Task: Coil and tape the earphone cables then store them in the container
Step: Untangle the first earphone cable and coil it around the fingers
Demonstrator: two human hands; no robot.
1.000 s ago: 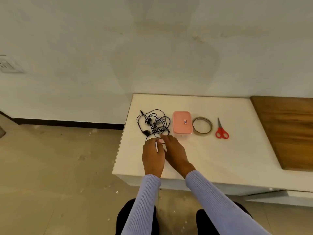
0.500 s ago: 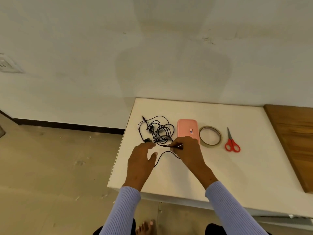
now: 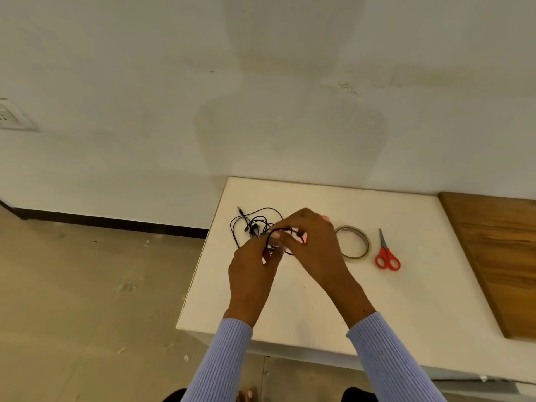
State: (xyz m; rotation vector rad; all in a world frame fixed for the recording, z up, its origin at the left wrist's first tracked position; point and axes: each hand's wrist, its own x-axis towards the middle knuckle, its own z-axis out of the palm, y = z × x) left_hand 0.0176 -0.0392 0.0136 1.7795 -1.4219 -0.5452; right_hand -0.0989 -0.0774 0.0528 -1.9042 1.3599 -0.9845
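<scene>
Black earphone cable [image 3: 251, 222]: thin, limp, feather-light, tangles easily | heaped on white counter [image 3: 406, 300], one strand lifted | left hand [image 3: 252, 265] and right hand [image 3: 314, 242] both pinch that strand | grip near the end, wind loosely | pink container [image 3: 326, 218] mostly hidden behind right hand.
</scene>
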